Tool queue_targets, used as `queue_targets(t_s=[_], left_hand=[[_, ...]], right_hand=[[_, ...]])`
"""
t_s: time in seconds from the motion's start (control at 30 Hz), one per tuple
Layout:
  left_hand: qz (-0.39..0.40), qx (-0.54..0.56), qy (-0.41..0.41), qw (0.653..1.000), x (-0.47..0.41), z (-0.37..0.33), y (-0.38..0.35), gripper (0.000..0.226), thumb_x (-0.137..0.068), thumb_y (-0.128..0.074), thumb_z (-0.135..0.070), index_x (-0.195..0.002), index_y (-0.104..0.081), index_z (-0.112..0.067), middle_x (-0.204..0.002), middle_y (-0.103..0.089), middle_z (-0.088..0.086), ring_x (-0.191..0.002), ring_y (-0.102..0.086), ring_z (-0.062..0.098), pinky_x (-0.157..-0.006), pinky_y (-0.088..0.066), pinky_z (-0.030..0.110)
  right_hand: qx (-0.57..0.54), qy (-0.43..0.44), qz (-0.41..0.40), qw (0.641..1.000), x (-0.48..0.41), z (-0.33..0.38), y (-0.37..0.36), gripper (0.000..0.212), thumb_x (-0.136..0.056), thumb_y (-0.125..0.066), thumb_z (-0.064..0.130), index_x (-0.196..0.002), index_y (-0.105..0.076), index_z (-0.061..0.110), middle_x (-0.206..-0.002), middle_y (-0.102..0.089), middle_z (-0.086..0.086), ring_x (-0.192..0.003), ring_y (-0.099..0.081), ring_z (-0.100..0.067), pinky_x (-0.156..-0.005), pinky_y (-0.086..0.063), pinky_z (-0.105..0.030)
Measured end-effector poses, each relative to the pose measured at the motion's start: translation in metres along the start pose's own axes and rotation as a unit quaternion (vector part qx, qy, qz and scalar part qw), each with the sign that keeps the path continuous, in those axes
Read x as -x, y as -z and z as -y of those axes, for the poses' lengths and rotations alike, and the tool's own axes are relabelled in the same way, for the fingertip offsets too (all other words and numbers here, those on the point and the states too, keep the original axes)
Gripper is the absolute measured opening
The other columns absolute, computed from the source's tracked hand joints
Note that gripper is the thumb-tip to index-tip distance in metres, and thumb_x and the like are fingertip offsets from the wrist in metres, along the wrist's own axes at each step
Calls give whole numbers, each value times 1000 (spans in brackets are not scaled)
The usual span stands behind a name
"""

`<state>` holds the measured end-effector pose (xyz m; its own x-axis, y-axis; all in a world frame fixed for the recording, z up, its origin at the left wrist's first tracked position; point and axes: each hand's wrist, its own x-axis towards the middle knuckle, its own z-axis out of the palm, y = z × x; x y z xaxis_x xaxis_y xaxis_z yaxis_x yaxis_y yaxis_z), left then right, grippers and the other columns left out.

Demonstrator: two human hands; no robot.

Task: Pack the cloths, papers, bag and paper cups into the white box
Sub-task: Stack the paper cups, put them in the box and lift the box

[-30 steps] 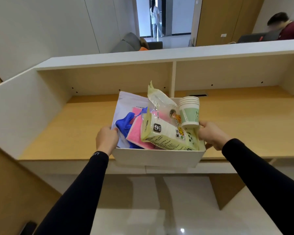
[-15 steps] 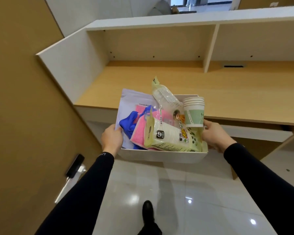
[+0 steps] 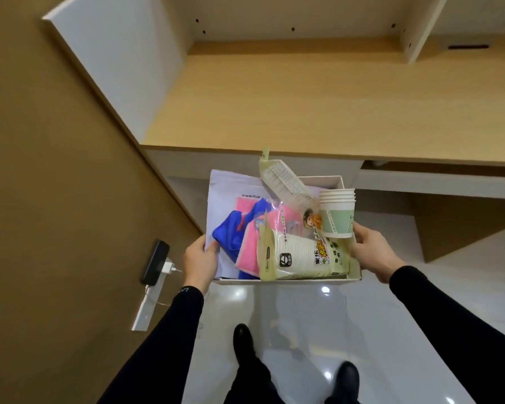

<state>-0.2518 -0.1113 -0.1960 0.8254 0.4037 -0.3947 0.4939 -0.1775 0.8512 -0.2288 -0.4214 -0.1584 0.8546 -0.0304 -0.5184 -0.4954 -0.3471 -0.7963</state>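
Observation:
I hold the white box (image 3: 289,281) in the air over the floor, in front of the desk. My left hand (image 3: 200,259) grips its left side, thumb on the white papers (image 3: 231,188). My right hand (image 3: 372,252) grips its right side. Inside lie a blue cloth (image 3: 231,231), a pink cloth (image 3: 250,252), a yellow-green plastic bag of cups (image 3: 301,258) and a stack of paper cups (image 3: 337,212) standing upright at the right.
The wooden desk (image 3: 303,106) with white dividers lies ahead and above the box. A brown wall panel (image 3: 56,199) stands at the left, with a phone (image 3: 155,262) charging on a power strip (image 3: 146,307). My shoes (image 3: 244,342) show on the glossy tiled floor.
The box has come off the desk and moved back toward me, now held over the floor. My view has tilted downward; both hands keep their grip.

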Motion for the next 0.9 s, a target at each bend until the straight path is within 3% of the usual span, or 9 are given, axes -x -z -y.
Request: queue_targets(t_s=[0.13,0.27,0.37,0.5,0.57,0.63,0.77,0.9], left_hand=[[66,38,50,996,-49,25,11,18,-95,-52,-18,-101,-68,-14,-97,-71,6,-88,-67,21,-65,-53,26],[78,59,93,991,-90,61,4,26,-96,-51,-15,-118,-64,-17,-98,-70,-8,-94,-66,16,-68,-53,25],[71,64,119,988,-122,96,-9,29,-96,-50,-13,-121,-63,-17,-99,-70,-10,-94,-67,13,-68,-55,23],[51,65,126,989,-170,155,-35,30,-94,-51,-10,-121,-64,-15,-107,-71,-5,-98,-67,15,-85,-54,32],[53,69,124,988,-198,187,-52,29,-95,-51,-11,-118,-65,-20,-99,-71,-13,-92,-67,9,-73,-55,24],[47,65,126,989,-230,221,-71,28,-95,-51,-11,-117,-65,-22,-90,-70,-17,-89,-66,8,-70,-54,23],[55,53,104,992,-299,283,-109,25,-94,-49,-5,-105,-68,-16,-100,-73,4,-100,-67,28,-92,-52,43],[53,49,91,993,-365,347,-142,20,-95,-49,-9,-100,-67,-16,-108,-71,12,-103,-65,32,-95,-51,48]], right_hand=[[-21,-21,-30,999,-25,-19,-39,50,-90,-48,1,-132,-52,27,-114,-64,0,-86,-63,-7,-46,-47,-11],[-31,-54,-42,997,-62,-48,-68,55,-86,-46,-9,-132,-53,21,-125,-63,-5,-106,-59,-19,-81,-51,-31],[-27,-66,-43,997,-97,-73,-87,60,-82,-46,-15,-129,-56,20,-124,-63,-4,-108,-57,-18,-87,-47,-31],[-25,-75,-40,996,-154,-116,-114,68,-79,-43,-19,-132,-52,23,-121,-61,1,-113,-54,-18,-98,-46,-39],[-25,-74,-41,996,-187,-142,-129,71,-78,-42,-20,-134,-50,24,-121,-60,2,-116,-53,-19,-103,-43,-44],[-16,-74,-41,996,-224,-173,-144,73,-78,-41,-20,-135,-49,25,-123,-60,2,-118,-54,-21,-103,-43,-45],[-9,-73,-43,996,-301,-236,-175,76,-76,-37,-22,-136,-48,22,-131,-58,-6,-119,-53,-25,-95,-43,-38],[-7,-68,-36,997,-377,-296,-207,72,-76,-40,-18,-133,-51,24,-124,-61,-4,-106,-55,-21,-68,-48,-23]])
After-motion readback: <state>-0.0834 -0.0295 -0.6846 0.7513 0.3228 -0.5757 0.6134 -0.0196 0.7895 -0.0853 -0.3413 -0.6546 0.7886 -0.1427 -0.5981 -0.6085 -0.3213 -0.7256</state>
